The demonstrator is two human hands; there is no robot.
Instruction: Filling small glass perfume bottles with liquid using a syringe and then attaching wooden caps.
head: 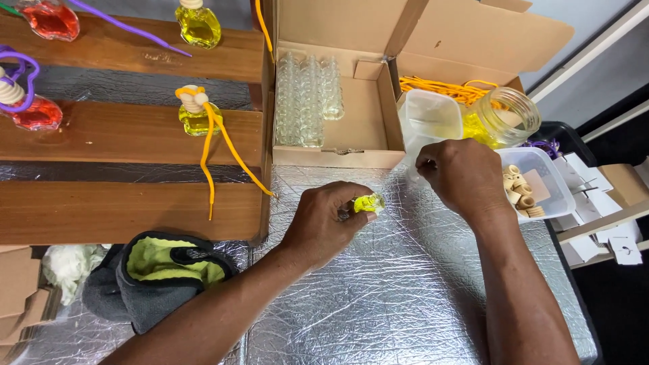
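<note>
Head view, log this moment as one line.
left hand: holds yellow bottle | right hand: by tub, pinched | surface: foil table | behind: box of empty bottles

Single head-worn view looks steeply down, close over the foil-covered table [405, 297].

small craft workshop, foil-covered bench [405, 297], boxed empty bottles [307, 98]

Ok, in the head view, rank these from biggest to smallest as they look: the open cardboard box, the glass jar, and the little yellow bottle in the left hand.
1. Open cardboard box, by far the largest.
2. Glass jar.
3. Yellow bottle in the left hand, smallest, though fingers hide part of it.
</note>
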